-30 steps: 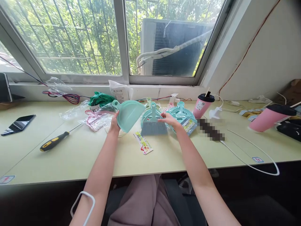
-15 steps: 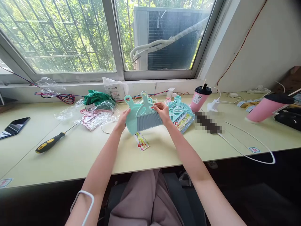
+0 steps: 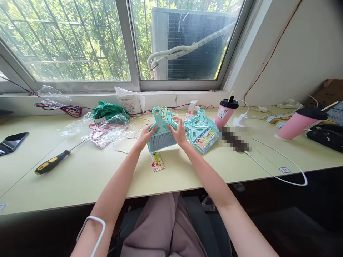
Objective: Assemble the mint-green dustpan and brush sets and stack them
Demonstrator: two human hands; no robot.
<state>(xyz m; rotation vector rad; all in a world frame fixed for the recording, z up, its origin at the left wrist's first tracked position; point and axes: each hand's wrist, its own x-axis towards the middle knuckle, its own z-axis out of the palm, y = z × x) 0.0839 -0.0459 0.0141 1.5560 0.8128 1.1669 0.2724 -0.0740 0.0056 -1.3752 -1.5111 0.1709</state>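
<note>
Left grip (image 3: 146, 137) and right grip (image 3: 179, 132) clasp brush (image 3: 162, 140) and dustpan (image 3: 149, 146) together at nine and three o'clock, likely for balance.

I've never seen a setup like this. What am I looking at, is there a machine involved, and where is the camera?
No robot here, just a person using two bare hands. Every picture comes from one camera worn on that person's head, looking forward and down, so the forearms reach in from the bottom. The left hand and right hand hold a teal brush and dustpan set from either side, grey bristles pointing down. On the pale table are a printed card, a similar teal set in clear wrapping, a screwdriver and a dark phone. Farther right are two pink cups with black lids. A window is behind.
</note>
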